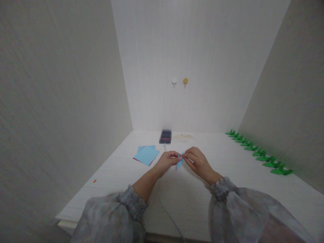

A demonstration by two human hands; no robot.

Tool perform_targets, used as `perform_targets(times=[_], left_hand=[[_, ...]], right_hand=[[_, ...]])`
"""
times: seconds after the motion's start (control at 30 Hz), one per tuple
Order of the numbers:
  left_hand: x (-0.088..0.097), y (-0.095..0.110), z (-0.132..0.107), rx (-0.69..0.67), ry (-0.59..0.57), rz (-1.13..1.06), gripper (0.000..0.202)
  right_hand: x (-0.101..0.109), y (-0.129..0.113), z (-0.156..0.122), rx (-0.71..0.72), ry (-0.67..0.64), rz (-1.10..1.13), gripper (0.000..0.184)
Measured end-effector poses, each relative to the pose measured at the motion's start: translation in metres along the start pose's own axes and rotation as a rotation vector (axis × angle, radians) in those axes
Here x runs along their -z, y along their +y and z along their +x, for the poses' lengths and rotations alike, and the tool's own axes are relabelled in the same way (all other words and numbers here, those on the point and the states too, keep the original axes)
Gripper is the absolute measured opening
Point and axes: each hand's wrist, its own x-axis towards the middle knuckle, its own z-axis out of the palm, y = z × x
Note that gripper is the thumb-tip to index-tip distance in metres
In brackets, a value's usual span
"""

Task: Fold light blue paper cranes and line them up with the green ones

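Between my two hands, a little above the white table, is a small folded piece of light blue paper (180,164). My left hand (167,160) pinches its left side with thumb and fingers; a ring shows on one finger. From the right, my right hand (198,162) pinches the paper near its upper end, fingertips close to those of the left. The fingers hide part of the folds. Left of my left hand lies a small stack of square blue paper sheets (146,155), with red edges showing underneath.
Folded green paper figures (258,152) stand in a row along the right wall. A phone (165,136) lies at the back, its white cable (165,209) running to the front edge. An orange scrap (95,181) lies at left. Two hooks (185,81) are on the back wall.
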Motion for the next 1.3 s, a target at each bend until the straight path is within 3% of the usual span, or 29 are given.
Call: perform_targets(times=[0.1,0.37,1.17,1.3], left_hand=[[0.001,0.000,0.002,-0.075,0.038,0.007,0.026],[0.000,-0.001,0.005,-0.101,0.096,-0.041,0.027],[-0.002,0.003,0.003,-0.026,0.117,-0.139,0.032],[0.000,0.002,0.003,-0.061,0.140,-0.162,0.028]], right_hand=[[-0.001,0.000,-0.001,0.024,-0.007,0.028,0.017],[-0.004,0.000,-0.002,0.024,0.046,0.057,0.017],[-0.001,-0.011,0.004,-0.111,0.063,0.149,0.010],[-0.001,-0.013,0.004,-0.170,0.063,0.205,0.009]])
